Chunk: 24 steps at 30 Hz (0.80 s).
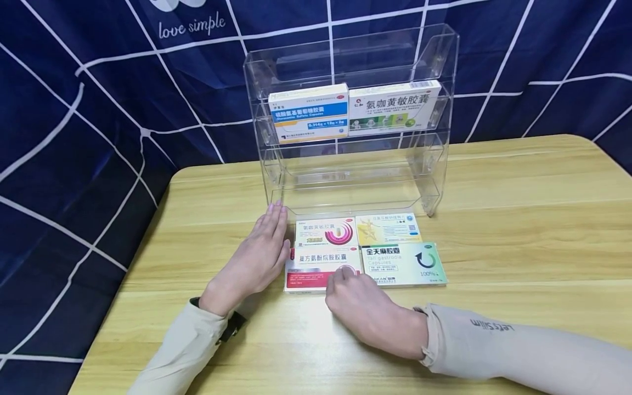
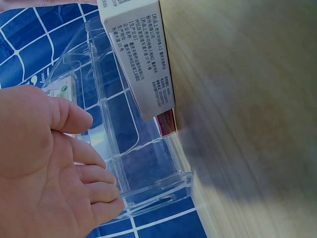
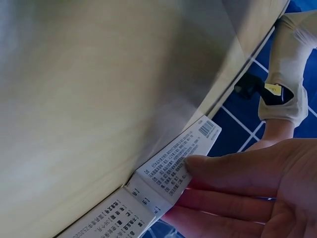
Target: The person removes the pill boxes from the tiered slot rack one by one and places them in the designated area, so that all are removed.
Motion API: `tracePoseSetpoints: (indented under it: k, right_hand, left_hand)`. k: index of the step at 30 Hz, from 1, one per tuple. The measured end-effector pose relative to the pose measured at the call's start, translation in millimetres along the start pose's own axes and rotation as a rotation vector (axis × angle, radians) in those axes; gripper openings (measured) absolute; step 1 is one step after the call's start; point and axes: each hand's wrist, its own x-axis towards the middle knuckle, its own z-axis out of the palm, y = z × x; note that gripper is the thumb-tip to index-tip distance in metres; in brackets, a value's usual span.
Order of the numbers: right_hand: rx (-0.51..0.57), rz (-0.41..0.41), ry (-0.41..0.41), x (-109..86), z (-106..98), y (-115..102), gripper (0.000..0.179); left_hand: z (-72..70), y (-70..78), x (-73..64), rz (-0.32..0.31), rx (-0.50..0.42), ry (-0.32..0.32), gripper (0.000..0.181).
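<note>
Four flat medicine boxes lie on the table in two rows. Nearest is a red-and-white medicine box, with a green one to its right. Behind them are a white box with a pink swirl and a yellow-and-white box. My right hand pinches the near edge of the red-and-white box, thumb on its printed side and fingers curled over it. Along the left side of the boxes lies my left hand, its fingers straight toward the rack; its palm shows with nothing held.
Behind the boxes stands a clear tiered acrylic rack. Its upper tier holds a blue-and-white box and a white-and-green box side by side. A dark blue cloth with white lines hangs behind the wooden table.
</note>
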Motion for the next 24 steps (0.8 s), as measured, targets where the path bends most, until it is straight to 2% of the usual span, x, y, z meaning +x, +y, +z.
tracePoseSetpoints:
  k: [5, 24]
  right_hand:
    - [0.023, -0.004, -0.021, -1.2, -0.8, 2.5, 0.012]
    - [0.01, -0.008, -0.012, -2.5, -1.1, 5.6, 0.011]
  left_hand:
    - [0.5, -0.1, 0.2, 0.002, 0.002, -0.001, 0.062]
    - [1.3, -1.0, 0.2, 0.004, -0.002, 0.005, 0.062]
